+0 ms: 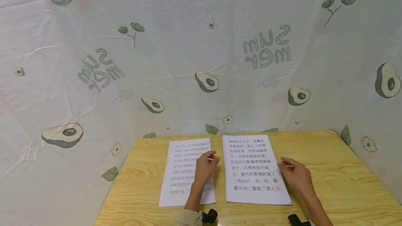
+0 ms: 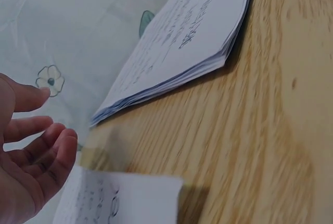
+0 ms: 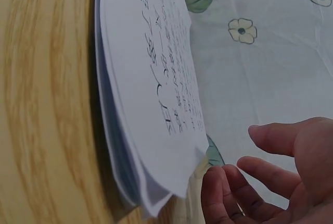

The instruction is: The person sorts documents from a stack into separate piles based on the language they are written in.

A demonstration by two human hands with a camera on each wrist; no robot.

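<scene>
Two papers are lying side by side on one wooden bench (image 1: pixel 333 170), and two bare hands of a person are hovering about them. The first, the English paper (image 1: pixel 185 172), is lying left of the bench's middle and is showing nine printed lines. The second, the Chinese stack (image 1: pixel 254 170), is lying at its three o'clock and is also showing nine lines. This stack is consisting of several sheets, too tightly laid for counting; in the right wrist view, the sheets are parting a little at one near corner.

The left hand (image 1: pixel 206 168) is hovering over the three o'clock side of the English paper, covering some words. Its grip is standing loosely spread, the thumb being apart from the bent fingers. The right hand (image 1: pixel 296 175) is hanging at three o'clock of the Chinese stack, just beside its edge; whether it is touching, one cannot tell. Its grip is also spread, with the fingers softly curving.

Towards six o'clock, two black objects (image 1: pixel 209 216) are sitting near the wrists. At twelve o'clock, behind the bench, a pale cloth (image 1: pixel 176 44) is hanging, showing five large avocados, three white flowers and two mirrored "summer" prints.
</scene>
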